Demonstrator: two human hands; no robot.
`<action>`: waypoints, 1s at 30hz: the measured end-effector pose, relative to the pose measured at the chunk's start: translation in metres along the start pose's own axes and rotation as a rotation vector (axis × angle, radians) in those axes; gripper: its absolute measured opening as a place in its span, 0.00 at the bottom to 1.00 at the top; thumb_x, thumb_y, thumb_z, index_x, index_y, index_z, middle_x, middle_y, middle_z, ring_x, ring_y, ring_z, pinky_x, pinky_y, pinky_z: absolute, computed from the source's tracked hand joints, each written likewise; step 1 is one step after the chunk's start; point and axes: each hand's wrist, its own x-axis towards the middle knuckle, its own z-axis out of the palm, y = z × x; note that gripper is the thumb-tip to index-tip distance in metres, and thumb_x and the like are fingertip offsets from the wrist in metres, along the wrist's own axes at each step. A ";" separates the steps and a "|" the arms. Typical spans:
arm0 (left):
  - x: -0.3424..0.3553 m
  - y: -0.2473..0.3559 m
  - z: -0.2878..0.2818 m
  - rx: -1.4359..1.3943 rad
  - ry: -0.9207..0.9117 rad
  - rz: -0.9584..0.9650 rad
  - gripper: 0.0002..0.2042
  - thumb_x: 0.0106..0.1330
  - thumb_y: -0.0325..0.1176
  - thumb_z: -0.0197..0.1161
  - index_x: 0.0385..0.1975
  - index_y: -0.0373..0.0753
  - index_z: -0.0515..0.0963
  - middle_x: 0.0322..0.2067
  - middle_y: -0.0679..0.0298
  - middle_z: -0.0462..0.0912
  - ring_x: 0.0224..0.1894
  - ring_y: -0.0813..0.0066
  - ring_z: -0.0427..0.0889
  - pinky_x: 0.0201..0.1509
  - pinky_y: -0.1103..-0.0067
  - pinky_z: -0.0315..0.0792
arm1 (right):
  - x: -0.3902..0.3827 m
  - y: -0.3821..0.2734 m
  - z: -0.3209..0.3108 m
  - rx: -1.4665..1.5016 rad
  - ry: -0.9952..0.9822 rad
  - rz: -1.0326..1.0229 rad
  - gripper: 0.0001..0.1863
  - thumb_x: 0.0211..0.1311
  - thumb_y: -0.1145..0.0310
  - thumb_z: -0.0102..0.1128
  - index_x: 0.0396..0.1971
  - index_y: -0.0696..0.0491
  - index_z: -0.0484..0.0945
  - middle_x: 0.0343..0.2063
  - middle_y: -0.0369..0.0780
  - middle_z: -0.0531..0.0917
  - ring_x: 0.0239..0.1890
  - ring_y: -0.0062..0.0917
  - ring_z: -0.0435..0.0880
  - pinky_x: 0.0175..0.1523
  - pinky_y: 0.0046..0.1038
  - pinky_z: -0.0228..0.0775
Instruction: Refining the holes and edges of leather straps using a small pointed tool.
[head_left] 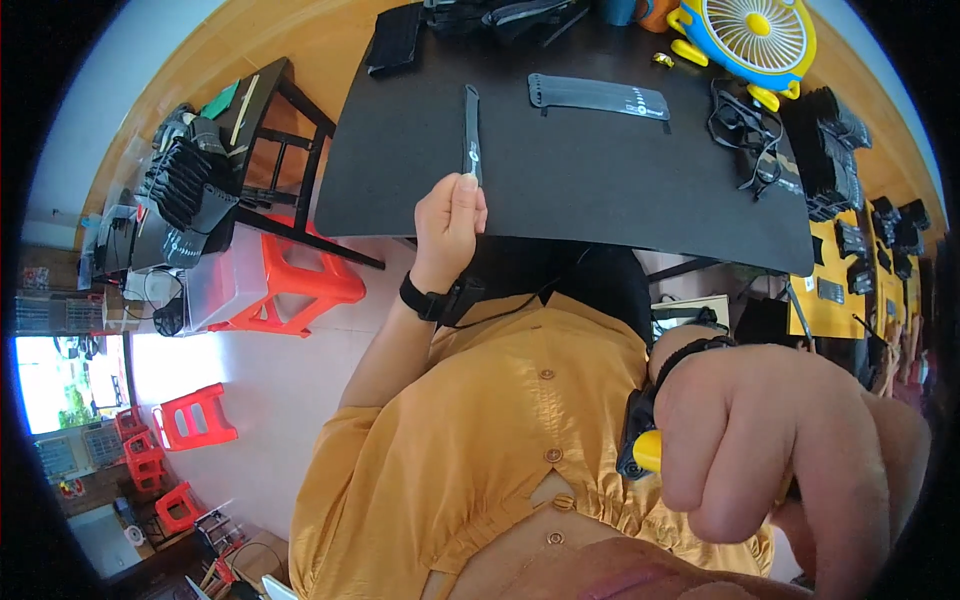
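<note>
My left hand [451,220] pinches the lower end of a narrow dark strap [470,125] with pale markings, lying over the front left of the black table [400,150]. A wider dark band [590,95] lies flat farther back, to the right of the strap. My right hand [770,440] is large and close to the camera, low on the right, with its fingers curled. What it holds, if anything, is hidden. A yellow piece [646,450] and part of a black device [630,430] show beside its fingers.
A yellow-and-blue fan [750,30], tangled black straps [745,130] and black pouches [470,15] are on the table. A side table [240,130] holding stacked dark items is at left, red stools [300,300] below it. Yellow worktables [830,295] with dark items stand at right.
</note>
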 end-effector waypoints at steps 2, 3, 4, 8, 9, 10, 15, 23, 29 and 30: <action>0.003 -0.001 0.001 0.034 -0.024 0.010 0.18 0.77 0.37 0.47 0.22 0.36 0.69 0.15 0.69 0.69 0.17 0.84 0.66 0.21 0.83 0.60 | 0.012 0.006 -0.003 -0.003 -0.054 -0.014 0.05 0.68 0.70 0.55 0.36 0.47 0.67 0.39 0.34 0.83 0.10 0.14 0.64 0.14 0.16 0.54; 0.005 0.001 0.001 0.033 -0.031 0.018 0.18 0.77 0.37 0.47 0.22 0.36 0.69 0.15 0.69 0.69 0.17 0.84 0.66 0.21 0.83 0.60 | 0.021 0.014 0.000 -0.005 -0.079 -0.021 0.05 0.68 0.70 0.55 0.36 0.46 0.67 0.40 0.34 0.84 0.10 0.14 0.63 0.14 0.16 0.53; 0.004 0.004 0.001 0.029 -0.009 -0.014 0.18 0.77 0.37 0.47 0.22 0.36 0.69 0.15 0.69 0.69 0.17 0.84 0.66 0.21 0.83 0.60 | 0.020 0.013 0.005 -0.002 -0.106 -0.025 0.05 0.68 0.70 0.55 0.36 0.46 0.68 0.40 0.34 0.84 0.10 0.13 0.62 0.14 0.16 0.52; 0.005 0.000 0.000 0.051 0.016 -0.003 0.18 0.77 0.37 0.47 0.22 0.37 0.69 0.15 0.69 0.69 0.17 0.84 0.66 0.21 0.83 0.60 | 0.012 -0.004 0.022 0.004 -0.225 -0.044 0.04 0.69 0.69 0.54 0.35 0.45 0.68 0.42 0.32 0.85 0.10 0.12 0.60 0.13 0.15 0.49; 0.007 -0.001 0.000 0.051 0.017 0.010 0.18 0.77 0.37 0.47 0.22 0.37 0.69 0.15 0.69 0.69 0.17 0.84 0.66 0.21 0.83 0.60 | 0.017 -0.001 0.016 0.004 -0.259 -0.049 0.04 0.69 0.69 0.54 0.35 0.45 0.68 0.43 0.32 0.85 0.10 0.12 0.59 0.13 0.15 0.48; 0.008 0.000 0.002 0.044 0.005 0.001 0.18 0.77 0.38 0.47 0.22 0.36 0.69 0.15 0.69 0.69 0.17 0.84 0.66 0.22 0.83 0.61 | 0.024 -0.008 0.013 0.003 -0.294 -0.052 0.04 0.69 0.69 0.54 0.35 0.45 0.68 0.43 0.31 0.85 0.10 0.12 0.58 0.13 0.15 0.47; 0.005 -0.001 0.000 0.051 0.007 0.013 0.18 0.77 0.38 0.48 0.23 0.36 0.70 0.15 0.69 0.70 0.17 0.83 0.68 0.22 0.83 0.63 | 0.046 0.005 0.009 -0.020 -0.464 -0.100 0.04 0.71 0.66 0.53 0.37 0.46 0.68 0.48 0.30 0.84 0.09 0.11 0.58 0.13 0.15 0.48; 0.003 0.004 0.003 0.057 -0.010 -0.010 0.17 0.76 0.36 0.50 0.23 0.35 0.71 0.15 0.69 0.70 0.17 0.83 0.68 0.22 0.83 0.63 | 0.021 0.029 0.029 -0.074 -0.240 -0.385 0.06 0.66 0.76 0.56 0.37 0.56 0.68 0.37 0.42 0.86 0.09 0.22 0.67 0.14 0.21 0.60; 0.005 0.001 0.002 0.071 -0.003 0.000 0.18 0.76 0.37 0.49 0.23 0.35 0.71 0.15 0.69 0.70 0.17 0.83 0.68 0.22 0.82 0.64 | 0.025 0.029 0.023 -0.110 -0.206 -0.368 0.06 0.65 0.77 0.57 0.37 0.56 0.69 0.37 0.40 0.85 0.10 0.24 0.68 0.15 0.21 0.63; 0.006 0.000 0.002 0.072 -0.010 -0.007 0.18 0.76 0.37 0.49 0.23 0.35 0.71 0.15 0.69 0.70 0.17 0.83 0.68 0.22 0.82 0.64 | 0.026 0.029 0.023 -0.119 -0.166 -0.372 0.07 0.64 0.77 0.58 0.37 0.56 0.69 0.38 0.40 0.85 0.11 0.24 0.68 0.15 0.21 0.63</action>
